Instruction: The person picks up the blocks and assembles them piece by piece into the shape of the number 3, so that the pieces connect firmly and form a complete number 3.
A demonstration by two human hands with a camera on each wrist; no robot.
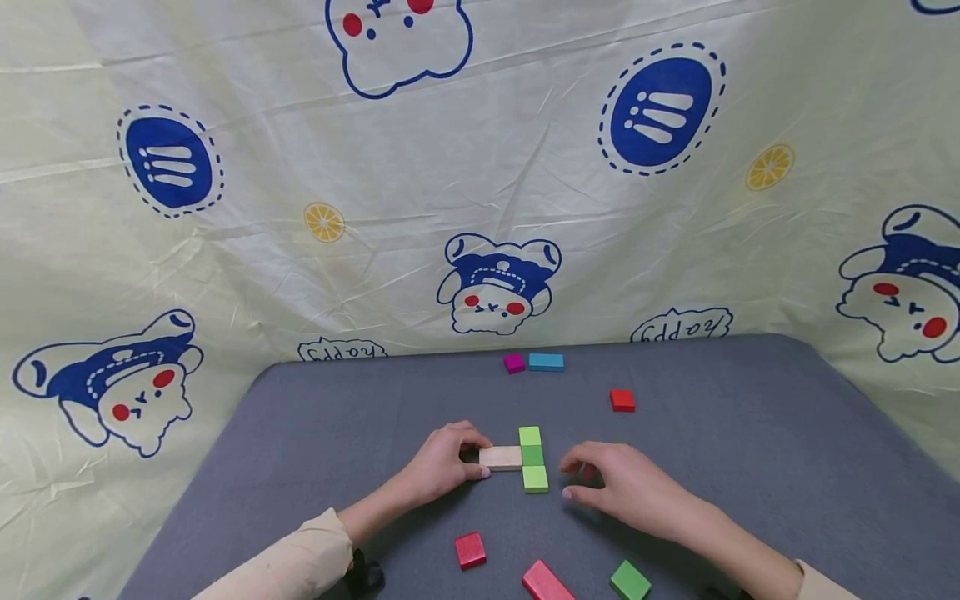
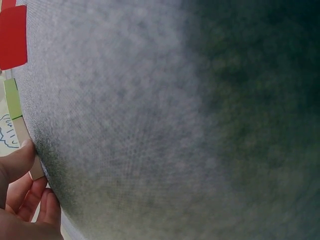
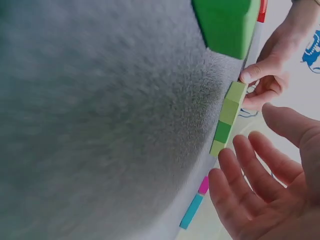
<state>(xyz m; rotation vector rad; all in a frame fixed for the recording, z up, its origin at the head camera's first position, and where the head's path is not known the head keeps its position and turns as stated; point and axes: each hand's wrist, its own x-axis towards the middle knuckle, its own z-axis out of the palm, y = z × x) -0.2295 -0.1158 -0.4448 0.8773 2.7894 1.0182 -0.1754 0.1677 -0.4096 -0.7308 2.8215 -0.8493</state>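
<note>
My left hand (image 1: 442,463) pinches the left end of a pale wooden block (image 1: 501,457) between thumb and fingers. That block's right end meets a darker green block (image 1: 532,455), which lies in a column between two light green blocks (image 1: 529,436), (image 1: 535,478). My right hand (image 1: 630,483) hovers a little to the right of the column, fingers loosely bent, holding nothing. In the left wrist view the thumb and fingers of the left hand (image 2: 27,195) grip the wooden block (image 2: 31,150). The right wrist view has the right hand (image 3: 270,185) with fingers spread, apart from the green blocks (image 3: 223,131).
Near the front edge lie a red block (image 1: 470,551), a long red-pink block (image 1: 547,581) and a green block (image 1: 630,580). Farther back are a magenta block (image 1: 514,363), a blue block (image 1: 546,362) and a red block (image 1: 622,400). A printed cloth (image 1: 525,167) hangs behind the grey table (image 1: 360,408).
</note>
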